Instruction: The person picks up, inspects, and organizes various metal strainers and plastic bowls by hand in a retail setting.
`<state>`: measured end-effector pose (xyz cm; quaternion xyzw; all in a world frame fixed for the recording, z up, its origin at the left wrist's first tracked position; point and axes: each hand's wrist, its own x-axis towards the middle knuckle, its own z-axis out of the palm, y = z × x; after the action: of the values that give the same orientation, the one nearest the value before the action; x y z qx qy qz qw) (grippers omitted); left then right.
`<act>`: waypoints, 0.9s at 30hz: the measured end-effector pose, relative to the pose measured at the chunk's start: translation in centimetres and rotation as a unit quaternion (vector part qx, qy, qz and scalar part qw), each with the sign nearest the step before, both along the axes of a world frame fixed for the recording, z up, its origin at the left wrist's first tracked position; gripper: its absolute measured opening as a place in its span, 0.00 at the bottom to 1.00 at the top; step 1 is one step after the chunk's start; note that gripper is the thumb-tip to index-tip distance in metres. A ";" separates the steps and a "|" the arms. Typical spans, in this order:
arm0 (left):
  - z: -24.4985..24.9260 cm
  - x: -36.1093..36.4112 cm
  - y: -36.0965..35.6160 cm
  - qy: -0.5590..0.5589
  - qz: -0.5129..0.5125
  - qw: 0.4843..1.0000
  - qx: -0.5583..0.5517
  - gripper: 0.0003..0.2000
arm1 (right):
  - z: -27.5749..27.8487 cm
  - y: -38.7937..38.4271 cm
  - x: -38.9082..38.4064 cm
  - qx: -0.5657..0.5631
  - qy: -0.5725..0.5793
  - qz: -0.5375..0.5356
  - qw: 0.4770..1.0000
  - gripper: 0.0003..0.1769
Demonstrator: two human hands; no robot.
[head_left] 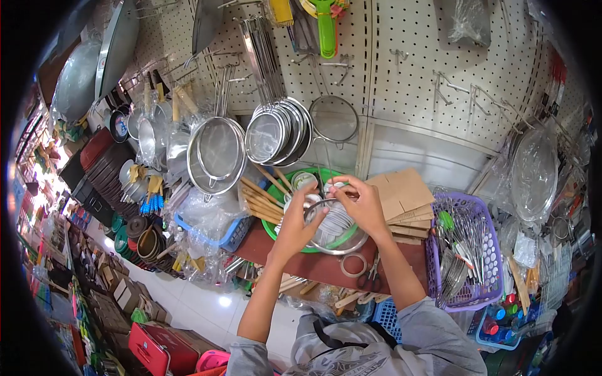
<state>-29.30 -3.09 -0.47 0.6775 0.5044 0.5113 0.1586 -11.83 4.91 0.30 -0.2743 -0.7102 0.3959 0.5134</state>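
Observation:
My left hand is curled at the left side of a round metal strainer, thumb against its rim. My right hand pinches at the strainer's upper right edge, fingers bent. A thin metal handle seems to rise between the hands. Through and behind the strainer shows a green basin with white, round, ribbed pieces in it, partly covered by my hands. Wooden sticks lean at the basin's left. Below the strainer, a roll of tape and scissors lie on the reddish-brown surface.
Strainers hang from the pegboard ahead. Flattened cardboard is stacked to the right, beside a purple basket of metal utensils. A blue basket holding plastic-wrapped goods stands left. A red case sits low at left.

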 end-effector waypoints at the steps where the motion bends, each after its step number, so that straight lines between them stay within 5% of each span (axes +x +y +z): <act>1: 1.4 -0.1 0.7 -0.010 0.002 1.000 0.028 0.32 | 0.6 0.3 -0.3 0.019 -0.004 -0.012 1.000 0.14; 4: 5.2 -1.0 3.6 0.059 0.061 0.982 0.171 0.36 | 3.3 1.3 -1.1 0.104 -0.042 -0.068 0.991 0.15; 7: 9.8 -1.7 5.7 -0.041 0.008 0.987 0.155 0.38 | 6.2 2.3 -2.0 0.168 -0.058 -0.112 0.978 0.17; 12: 14.2 -3.5 10.2 -0.028 -0.009 0.976 0.214 0.38 | 10.0 5.2 -3.7 0.235 -0.096 -0.181 0.950 0.18; 27: 16.9 -6.3 18.8 -0.028 0.009 0.980 0.196 0.42 | 13.4 11.2 -7.3 0.341 -0.240 -0.339 0.843 0.23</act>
<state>-35.63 15.74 16.45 0.6762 0.3962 0.6203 0.0321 -19.09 16.11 13.73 -0.3919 -0.7642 -0.1481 0.4905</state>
